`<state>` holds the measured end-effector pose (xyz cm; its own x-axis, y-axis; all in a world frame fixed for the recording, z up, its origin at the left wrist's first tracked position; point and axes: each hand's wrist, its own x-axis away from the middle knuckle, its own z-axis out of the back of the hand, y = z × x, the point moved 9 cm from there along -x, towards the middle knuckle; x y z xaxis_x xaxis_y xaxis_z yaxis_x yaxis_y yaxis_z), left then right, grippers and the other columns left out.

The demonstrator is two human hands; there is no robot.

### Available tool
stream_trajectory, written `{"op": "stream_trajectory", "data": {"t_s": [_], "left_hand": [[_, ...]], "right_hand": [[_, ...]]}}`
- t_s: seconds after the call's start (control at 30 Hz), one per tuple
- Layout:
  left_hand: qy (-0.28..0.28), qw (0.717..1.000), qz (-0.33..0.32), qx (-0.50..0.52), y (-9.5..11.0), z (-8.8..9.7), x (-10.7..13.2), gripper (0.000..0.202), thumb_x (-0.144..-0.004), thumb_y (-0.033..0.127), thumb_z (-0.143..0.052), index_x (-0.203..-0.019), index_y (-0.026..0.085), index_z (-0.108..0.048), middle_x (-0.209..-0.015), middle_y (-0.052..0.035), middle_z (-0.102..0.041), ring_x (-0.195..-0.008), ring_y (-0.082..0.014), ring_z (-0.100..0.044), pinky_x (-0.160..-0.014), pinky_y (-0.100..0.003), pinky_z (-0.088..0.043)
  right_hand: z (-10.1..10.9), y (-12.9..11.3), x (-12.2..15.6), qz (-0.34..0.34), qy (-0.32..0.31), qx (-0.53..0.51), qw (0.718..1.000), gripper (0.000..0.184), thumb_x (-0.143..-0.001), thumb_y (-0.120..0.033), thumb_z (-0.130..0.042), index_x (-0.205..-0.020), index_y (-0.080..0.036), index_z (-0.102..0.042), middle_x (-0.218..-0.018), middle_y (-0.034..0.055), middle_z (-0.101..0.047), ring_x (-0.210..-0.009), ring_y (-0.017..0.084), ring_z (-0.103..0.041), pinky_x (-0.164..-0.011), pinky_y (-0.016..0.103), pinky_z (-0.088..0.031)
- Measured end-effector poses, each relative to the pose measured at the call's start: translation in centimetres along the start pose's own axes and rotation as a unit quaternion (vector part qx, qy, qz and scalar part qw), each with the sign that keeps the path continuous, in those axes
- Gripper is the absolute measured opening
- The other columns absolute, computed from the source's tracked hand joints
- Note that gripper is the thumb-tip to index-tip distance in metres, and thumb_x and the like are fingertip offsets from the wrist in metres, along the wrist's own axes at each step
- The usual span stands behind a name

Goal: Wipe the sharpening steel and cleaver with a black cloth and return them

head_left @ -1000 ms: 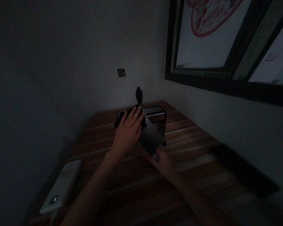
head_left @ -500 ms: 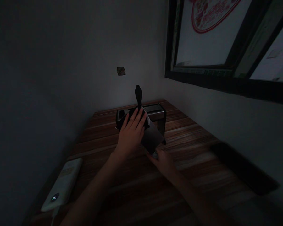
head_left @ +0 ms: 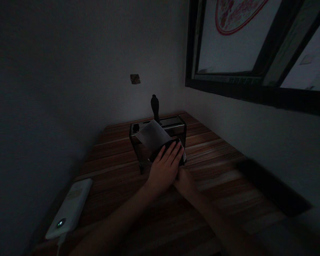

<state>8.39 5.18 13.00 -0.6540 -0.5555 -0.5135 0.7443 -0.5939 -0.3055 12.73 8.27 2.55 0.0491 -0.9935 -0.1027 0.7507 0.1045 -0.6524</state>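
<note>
A cleaver with a broad grey blade (head_left: 154, 136) points up and to the left in front of the knife rack (head_left: 173, 122). My right hand (head_left: 187, 182) is closed at its lower end, where the handle is hidden. My left hand (head_left: 164, 170) presses a black cloth (head_left: 155, 153) onto the blade near my right hand, its fingers extended over the cloth. Behind the blade, a black knife handle (head_left: 155, 106) stands upright out of the rack.
The wooden table (head_left: 114, 156) meets walls at the back and right. A white power bank (head_left: 70, 208) with a lit display and a cable lies at left. On the right is a long dark object (head_left: 272, 186). A dark-framed window (head_left: 229, 53) is above it.
My left hand and the black cloth have slid down and right along the blade toward my right hand, uncovering the blade's far end. My right hand has stayed about where it was.
</note>
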Motion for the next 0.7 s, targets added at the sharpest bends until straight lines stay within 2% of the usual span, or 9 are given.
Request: {"op": "stream_trajectory", "data": {"t_s": [0.13, 0.3, 0.57, 0.7], "left_hand": [[-0.002, 1.000, -0.011, 0.002, 0.8, -0.4, 0.3, 0.047, -0.085, 0.018, -0.031, -0.132, 0.018, -0.028, -0.141, -0.0034, -0.021, -0.130, -0.0185, -0.016, -0.105, -0.038, -0.021], [-0.004, 1.000, -0.012, 0.005, 0.9, -0.4, 0.4, 0.047, -0.086, 0.018, -0.031, -0.132, 0.018, -0.027, -0.141, -0.0028, -0.021, -0.130, -0.0180, -0.016, -0.105, -0.038, -0.021], [-0.008, 1.000, -0.016, 0.012, 0.5, 0.1, 0.2, 0.045, -0.086, 0.020, -0.032, -0.131, 0.020, -0.029, -0.141, -0.0020, -0.022, -0.130, -0.0167, -0.015, -0.106, -0.037, -0.021], [-0.003, 1.000, -0.004, 0.017, -0.5, 0.6, -0.1, 0.048, -0.084, 0.019, -0.037, -0.131, 0.021, -0.031, -0.141, -0.0022, -0.022, -0.130, -0.0180, -0.016, -0.106, -0.038, -0.020]], "right_hand": [[-0.4, 0.5, -0.1, 0.003, 0.008, 0.011, 1.000, 0.026, -0.072, -0.017, -0.047, -0.091, -0.011, -0.064, -0.081, 0.0155, -0.067, -0.071, 0.022, -0.063, -0.054, 0.026, -0.040], [-0.2, -0.2, 0.0, 0.013, 0.000, -0.012, 1.000, 0.027, -0.075, -0.021, -0.044, -0.090, -0.012, -0.065, -0.082, 0.0159, -0.067, -0.070, 0.023, -0.064, -0.052, 0.027, -0.042], [-0.1, -0.4, 0.0, 0.021, -0.007, -0.015, 1.000, 0.026, -0.073, -0.019, -0.047, -0.088, -0.009, -0.065, -0.082, 0.0161, -0.067, -0.074, 0.022, -0.063, -0.056, 0.025, -0.041], [0.2, -0.6, 0.0, 0.021, -0.002, -0.022, 1.000, 0.025, -0.072, -0.024, -0.051, -0.090, -0.012, -0.062, -0.086, 0.0131, -0.066, -0.077, 0.020, -0.062, -0.058, 0.024, -0.041]]}}
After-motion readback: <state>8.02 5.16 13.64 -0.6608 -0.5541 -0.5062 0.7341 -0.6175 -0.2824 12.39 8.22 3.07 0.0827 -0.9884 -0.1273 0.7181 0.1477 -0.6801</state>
